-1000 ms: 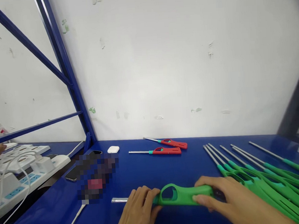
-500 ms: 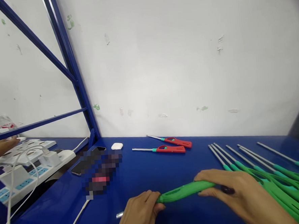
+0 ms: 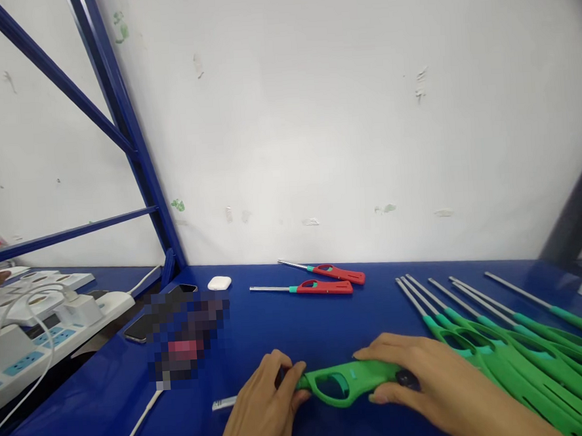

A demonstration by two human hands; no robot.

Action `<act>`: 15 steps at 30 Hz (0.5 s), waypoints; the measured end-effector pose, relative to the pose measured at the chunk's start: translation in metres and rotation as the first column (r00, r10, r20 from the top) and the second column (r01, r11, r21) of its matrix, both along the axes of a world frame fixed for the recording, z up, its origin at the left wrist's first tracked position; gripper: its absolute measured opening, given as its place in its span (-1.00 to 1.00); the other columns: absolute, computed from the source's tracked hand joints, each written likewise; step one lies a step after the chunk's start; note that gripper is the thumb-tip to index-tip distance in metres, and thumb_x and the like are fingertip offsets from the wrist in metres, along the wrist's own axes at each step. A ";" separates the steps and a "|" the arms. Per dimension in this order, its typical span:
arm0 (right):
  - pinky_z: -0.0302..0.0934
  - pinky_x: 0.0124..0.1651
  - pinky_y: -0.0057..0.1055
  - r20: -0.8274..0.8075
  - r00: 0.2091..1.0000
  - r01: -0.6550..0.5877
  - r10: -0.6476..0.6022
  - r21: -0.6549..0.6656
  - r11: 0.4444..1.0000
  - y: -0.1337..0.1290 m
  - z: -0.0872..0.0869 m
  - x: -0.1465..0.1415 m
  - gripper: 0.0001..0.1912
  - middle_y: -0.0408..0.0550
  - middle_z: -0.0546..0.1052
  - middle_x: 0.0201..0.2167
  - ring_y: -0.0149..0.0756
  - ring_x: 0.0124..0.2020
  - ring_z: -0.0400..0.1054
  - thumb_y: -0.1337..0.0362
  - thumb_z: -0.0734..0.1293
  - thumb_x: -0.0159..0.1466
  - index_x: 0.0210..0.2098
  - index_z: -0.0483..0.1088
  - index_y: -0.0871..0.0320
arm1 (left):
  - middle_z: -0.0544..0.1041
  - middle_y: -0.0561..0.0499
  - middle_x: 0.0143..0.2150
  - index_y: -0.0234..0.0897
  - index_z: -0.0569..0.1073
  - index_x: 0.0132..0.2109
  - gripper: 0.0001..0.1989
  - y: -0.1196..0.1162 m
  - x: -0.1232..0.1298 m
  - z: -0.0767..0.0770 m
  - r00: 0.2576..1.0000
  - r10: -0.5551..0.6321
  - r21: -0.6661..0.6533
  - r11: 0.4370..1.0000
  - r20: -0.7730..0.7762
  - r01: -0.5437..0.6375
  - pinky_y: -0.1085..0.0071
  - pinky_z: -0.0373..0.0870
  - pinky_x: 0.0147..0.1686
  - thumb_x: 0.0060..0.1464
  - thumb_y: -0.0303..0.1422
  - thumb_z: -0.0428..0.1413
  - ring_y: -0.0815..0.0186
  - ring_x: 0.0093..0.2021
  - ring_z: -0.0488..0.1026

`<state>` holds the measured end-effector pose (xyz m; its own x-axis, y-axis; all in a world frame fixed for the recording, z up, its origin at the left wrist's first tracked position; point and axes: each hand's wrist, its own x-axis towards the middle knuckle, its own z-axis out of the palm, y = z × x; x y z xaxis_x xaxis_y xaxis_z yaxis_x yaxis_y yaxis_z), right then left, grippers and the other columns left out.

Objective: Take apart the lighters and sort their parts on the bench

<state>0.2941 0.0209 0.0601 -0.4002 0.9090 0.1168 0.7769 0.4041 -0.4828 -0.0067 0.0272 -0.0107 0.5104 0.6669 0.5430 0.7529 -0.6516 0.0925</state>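
Fingers (image 3: 291, 378) of left hand (image 3: 258, 411) and right hand (image 3: 432, 380) pinch one green lighter (image 3: 370, 376) by neck and handle, toward the bench's (image 3: 258, 325) near edge; slack in either grip could let it drop.

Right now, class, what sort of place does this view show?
Probably a workshop: several green lighters grouped on a blue table, with a blue metal frame and white power strip at left.
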 end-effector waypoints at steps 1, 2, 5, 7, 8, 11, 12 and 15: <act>0.41 0.05 -0.37 0.015 1.000 -0.003 0.003 -0.008 1.000 0.000 -0.001 0.000 -0.68 -0.21 0.68 0.01 -0.12 0.00 0.62 0.21 0.57 0.32 0.05 0.66 -0.24 | 0.57 -0.05 -0.02 -0.08 0.43 0.29 -0.70 0.000 0.000 -0.002 1.000 0.002 -0.002 1.000 0.000 -0.002 0.34 0.61 -0.17 0.54 -0.36 -0.03 0.21 -0.15 0.65; 0.39 0.07 -0.36 0.029 1.000 -0.001 0.001 -0.018 1.000 0.001 -0.003 0.000 -0.66 -0.21 0.68 0.01 -0.12 0.01 0.61 0.23 0.58 0.30 0.05 0.66 -0.23 | 0.58 -0.04 -0.02 -0.06 0.42 0.31 -0.68 0.000 0.000 -0.003 1.000 0.007 -0.005 1.000 -0.001 -0.007 0.31 0.61 -0.14 0.54 -0.37 -0.03 0.19 -0.13 0.64; 0.36 0.09 -0.34 0.043 0.999 0.014 -0.013 -0.032 0.999 0.003 -0.007 0.001 -0.66 -0.22 0.65 -0.01 -0.14 0.00 0.60 0.28 0.56 0.30 0.03 0.64 -0.21 | 0.58 0.00 -0.06 -0.01 0.47 0.25 -0.71 0.000 0.001 -0.006 0.999 0.043 -0.021 0.999 0.008 -0.043 0.19 0.59 -0.08 0.53 -0.37 0.00 0.15 -0.14 0.60; 0.35 0.07 -0.33 0.048 0.999 0.022 -0.020 -0.048 0.999 0.006 -0.011 0.003 -0.68 -0.20 0.65 -0.03 -0.13 -0.02 0.59 0.29 0.55 0.30 0.02 0.63 -0.18 | 0.58 0.00 -0.08 -0.03 0.53 0.15 -0.75 0.001 0.003 -0.007 0.997 0.073 -0.035 0.997 0.023 -0.073 0.15 0.56 -0.06 0.53 -0.37 -0.01 0.15 -0.15 0.57; 0.34 0.07 -0.32 0.053 0.998 0.027 -0.024 -0.062 0.998 0.007 -0.013 0.003 -0.67 -0.19 0.64 -0.02 -0.11 -0.01 0.58 0.27 0.56 0.29 0.02 0.63 -0.17 | 0.57 -0.01 -0.07 -0.05 0.54 0.11 -0.75 0.001 0.004 -0.007 0.996 0.089 -0.039 0.995 0.033 -0.087 0.14 0.55 -0.03 0.54 -0.36 -0.02 0.15 -0.14 0.56; 0.33 0.09 -0.29 0.059 0.998 0.034 -0.029 -0.088 0.996 0.010 -0.022 0.007 -0.65 -0.14 0.63 0.02 -0.04 0.04 0.57 0.20 0.57 0.27 0.04 0.62 -0.17 | 0.55 -0.03 -0.03 -0.06 0.55 0.08 -0.73 0.002 0.005 -0.009 0.991 0.119 -0.046 0.992 0.061 -0.116 0.12 0.52 0.01 0.55 -0.36 -0.05 0.16 -0.13 0.55; 0.33 0.11 -0.28 0.057 0.998 0.032 -0.027 -0.089 0.996 0.011 -0.025 0.008 -0.64 -0.13 0.62 0.03 -0.03 0.05 0.56 0.18 0.57 0.27 0.06 0.62 -0.18 | 0.55 -0.03 -0.03 -0.06 0.55 0.08 -0.73 0.002 0.004 -0.010 0.990 0.122 -0.045 0.992 0.068 -0.119 0.12 0.52 0.00 0.55 -0.36 -0.05 0.16 -0.13 0.55; 0.32 0.12 -0.26 0.059 0.998 0.022 -0.017 -0.081 0.996 0.011 -0.030 0.009 -0.64 -0.17 0.61 0.04 -0.04 0.05 0.55 0.15 0.55 0.30 0.08 0.59 -0.23 | 0.55 -0.02 -0.04 -0.04 0.56 0.06 -0.71 0.004 0.002 -0.012 0.990 0.111 -0.036 0.993 0.085 -0.108 0.15 0.50 -0.04 0.55 -0.37 -0.07 0.16 -0.13 0.54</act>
